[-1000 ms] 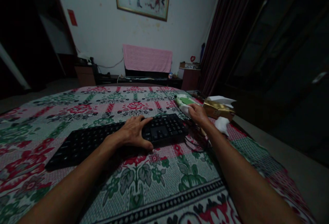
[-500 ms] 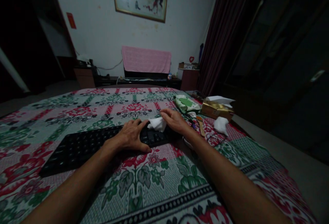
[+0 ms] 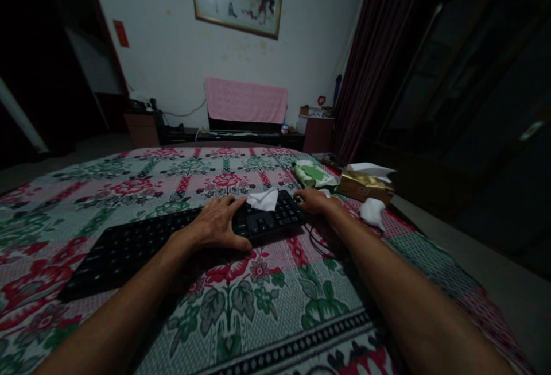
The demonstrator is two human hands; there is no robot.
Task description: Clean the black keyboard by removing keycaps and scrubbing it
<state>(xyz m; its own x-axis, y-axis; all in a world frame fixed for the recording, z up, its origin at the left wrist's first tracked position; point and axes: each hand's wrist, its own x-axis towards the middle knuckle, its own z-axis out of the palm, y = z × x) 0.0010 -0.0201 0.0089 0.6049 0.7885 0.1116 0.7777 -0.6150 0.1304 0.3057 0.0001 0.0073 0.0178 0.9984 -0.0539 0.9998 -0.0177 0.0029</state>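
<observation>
A black keyboard (image 3: 142, 246) lies at a slant across the patterned bedspread. My left hand (image 3: 217, 223) grips it across its width, thumb along the near edge and fingers towards the far edge. On the keys just right of that hand rests a crumpled white tissue (image 3: 264, 199), touched by neither palm. My right hand (image 3: 313, 200) is at the keyboard's far right corner, its fingers curled against that end; the fingertips are partly hidden. A black cable (image 3: 316, 243) loops out beneath my right wrist.
Right of the keyboard are a green-and-white wipes pack (image 3: 313, 174), a gold tissue box (image 3: 365, 185) and a crumpled white tissue (image 3: 372, 212). The patterned bedspread (image 3: 241, 317) covers the surface. Beyond it, a pink cloth (image 3: 246, 99) hangs over a dark screen by the wall.
My right hand has let go of the tissue, leaving it on the keys, and moved right to the keyboard's end. The keyboard has shifted slightly left. The wooden-handled brush is now mostly hidden.
</observation>
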